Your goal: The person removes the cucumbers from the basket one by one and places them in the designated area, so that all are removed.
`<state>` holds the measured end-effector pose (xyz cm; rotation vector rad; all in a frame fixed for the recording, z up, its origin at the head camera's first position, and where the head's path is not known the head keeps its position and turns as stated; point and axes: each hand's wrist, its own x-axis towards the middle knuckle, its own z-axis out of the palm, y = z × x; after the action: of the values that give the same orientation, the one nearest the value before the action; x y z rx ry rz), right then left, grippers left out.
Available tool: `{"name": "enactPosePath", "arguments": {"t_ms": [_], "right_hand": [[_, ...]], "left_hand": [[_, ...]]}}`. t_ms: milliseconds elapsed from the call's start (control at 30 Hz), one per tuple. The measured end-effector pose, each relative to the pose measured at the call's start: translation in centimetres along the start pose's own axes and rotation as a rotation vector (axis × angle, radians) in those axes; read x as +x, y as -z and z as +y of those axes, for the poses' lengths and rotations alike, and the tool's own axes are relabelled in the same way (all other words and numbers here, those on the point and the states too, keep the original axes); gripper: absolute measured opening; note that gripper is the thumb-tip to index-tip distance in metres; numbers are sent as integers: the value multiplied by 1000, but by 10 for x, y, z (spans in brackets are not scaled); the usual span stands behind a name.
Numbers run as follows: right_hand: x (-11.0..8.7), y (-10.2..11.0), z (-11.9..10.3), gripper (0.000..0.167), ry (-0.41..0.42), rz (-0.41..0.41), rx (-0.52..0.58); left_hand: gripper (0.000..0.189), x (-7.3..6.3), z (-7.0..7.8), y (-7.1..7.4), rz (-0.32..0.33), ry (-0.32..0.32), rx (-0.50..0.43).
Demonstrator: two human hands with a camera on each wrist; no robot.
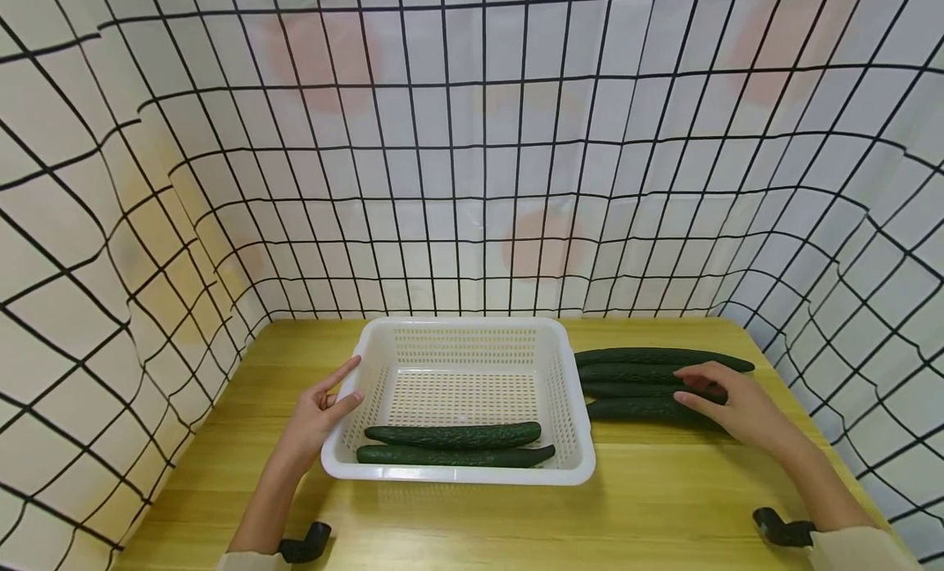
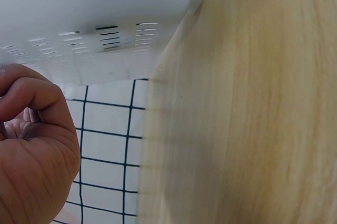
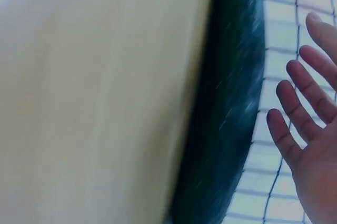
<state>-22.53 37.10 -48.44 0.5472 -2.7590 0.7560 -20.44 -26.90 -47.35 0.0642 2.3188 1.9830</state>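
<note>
A white plastic basket [image 1: 457, 473] sits on the table with two dark green cucumbers, an upper one [image 1: 453, 436] and a lower one [image 1: 450, 456], along its near side. At the basket's left rim, my left hand [image 1: 313, 415] has its thumb and index finger on the edge. Its other fingers are curled by the outer wall, as the left wrist view shows. To the right of the basket lie several more cucumbers [image 1: 627, 374] side by side. Over their right part hovers my right hand [image 1: 745, 407], fingers spread and holding nothing; the nearest cucumber [image 3: 226, 97] fills the middle of the right wrist view.
A wooden table [image 1: 472, 526] carries everything. Black wire grid [image 1: 483, 149] with pale sheeting behind it encloses the back and both sides. Dark wrist mounts, left [image 1: 306, 544] and right [image 1: 783, 528], are strapped under the forearms.
</note>
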Motion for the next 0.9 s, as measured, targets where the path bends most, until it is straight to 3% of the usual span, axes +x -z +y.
{"name": "enactPosePath", "arguments": {"t_ms": [400, 667, 900], "right_hand": [[35, -6, -63, 34, 51, -14, 57], [61, -5, -97, 34, 123, 29, 90], [74, -19, -141, 42, 166, -9, 176]], "left_hand": [[67, -2, 2, 1, 4, 22, 12], [68, 0, 4, -1, -3, 24, 9], [68, -1, 3, -2, -11, 12, 2]]}}
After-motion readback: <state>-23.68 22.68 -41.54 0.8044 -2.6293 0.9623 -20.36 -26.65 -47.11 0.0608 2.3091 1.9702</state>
